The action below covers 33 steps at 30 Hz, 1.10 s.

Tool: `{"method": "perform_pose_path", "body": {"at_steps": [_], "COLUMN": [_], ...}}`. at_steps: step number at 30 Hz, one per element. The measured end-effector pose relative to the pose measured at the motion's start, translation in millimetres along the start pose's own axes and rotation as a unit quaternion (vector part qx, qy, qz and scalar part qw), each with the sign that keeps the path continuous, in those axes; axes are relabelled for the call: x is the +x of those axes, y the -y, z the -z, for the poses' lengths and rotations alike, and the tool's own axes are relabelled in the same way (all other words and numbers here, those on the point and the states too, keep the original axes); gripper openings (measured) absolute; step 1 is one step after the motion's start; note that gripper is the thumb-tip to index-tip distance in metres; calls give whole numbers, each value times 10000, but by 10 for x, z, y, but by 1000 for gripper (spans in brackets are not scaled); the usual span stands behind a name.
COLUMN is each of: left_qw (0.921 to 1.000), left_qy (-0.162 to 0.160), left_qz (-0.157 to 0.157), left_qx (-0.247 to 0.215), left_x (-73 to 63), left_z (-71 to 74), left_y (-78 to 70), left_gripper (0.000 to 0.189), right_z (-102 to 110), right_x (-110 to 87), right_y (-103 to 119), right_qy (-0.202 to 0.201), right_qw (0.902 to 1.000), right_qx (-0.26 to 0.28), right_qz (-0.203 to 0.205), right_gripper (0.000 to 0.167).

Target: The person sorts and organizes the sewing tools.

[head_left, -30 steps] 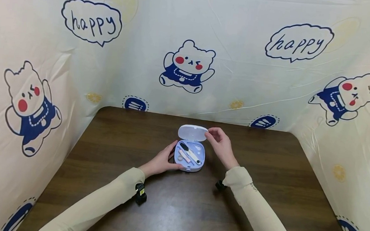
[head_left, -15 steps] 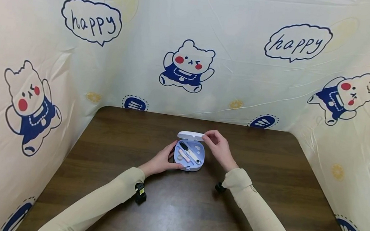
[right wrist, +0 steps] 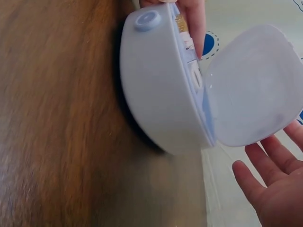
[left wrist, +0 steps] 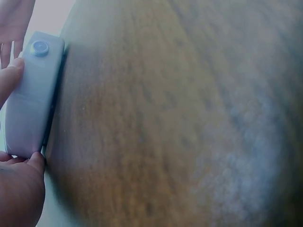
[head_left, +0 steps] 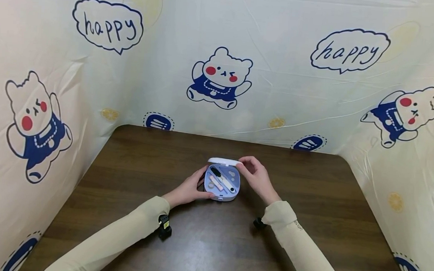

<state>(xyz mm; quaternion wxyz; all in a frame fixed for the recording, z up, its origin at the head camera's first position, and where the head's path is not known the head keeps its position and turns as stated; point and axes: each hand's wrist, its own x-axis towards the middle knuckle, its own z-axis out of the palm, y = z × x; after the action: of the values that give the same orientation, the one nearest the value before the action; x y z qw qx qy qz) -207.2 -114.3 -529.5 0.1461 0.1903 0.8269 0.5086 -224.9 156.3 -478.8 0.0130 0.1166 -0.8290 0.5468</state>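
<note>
A small lilac plastic case [head_left: 221,198] lies on the brown table, its white lid [head_left: 223,161] raised at the far side and tilted forward. Inside rest a long white tool [head_left: 228,185] with a black end and a slim pinkish-white stick [head_left: 216,183]. My left hand [head_left: 186,191] grips the case from the left, thumb at the front and fingers round the back. A round button [left wrist: 40,48] shows on the case's front wall. My right hand [head_left: 258,179] pinches the lid's right edge; in the right wrist view its lower fingers [right wrist: 250,182] spread loosely below that edge.
The wooden table [head_left: 143,155] extends around the case on every side. Pale fabric [head_left: 280,89] printed with bears and the word "happy" hangs behind and along both sides. A black wrist camera [head_left: 164,228] sits under the left sleeve.
The lid has swung down from nearly upright to a forward tilt, with my right hand moving slightly down and toward me along with it. The left hand and the case stay in place.
</note>
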Motion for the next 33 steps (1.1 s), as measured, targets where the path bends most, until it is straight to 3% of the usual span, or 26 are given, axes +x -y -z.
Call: {"method": "perform_pose_path", "body": {"at_steps": [6,17,33], "left_qw": [9997,9992,9994], "left_qy": [-24,-36,-39], "left_qz": [-141,-194,-110], "left_qx": [-178,-337,-324], "left_x": [1,8,15], "left_z": [-4,-13,-16], "left_y": [-7,14,5], "left_gripper": [107,106,106], "right_z": [12,68,86], "right_x": [-50,-125,-191], "right_y": [-54,-136,-172], "right_qy": [180,871,996], "right_qw": [9990,9900,9818], "right_qx": [-191,-743,-995], "right_qz": [349,820,1276], "right_gripper": [32,43,46]}}
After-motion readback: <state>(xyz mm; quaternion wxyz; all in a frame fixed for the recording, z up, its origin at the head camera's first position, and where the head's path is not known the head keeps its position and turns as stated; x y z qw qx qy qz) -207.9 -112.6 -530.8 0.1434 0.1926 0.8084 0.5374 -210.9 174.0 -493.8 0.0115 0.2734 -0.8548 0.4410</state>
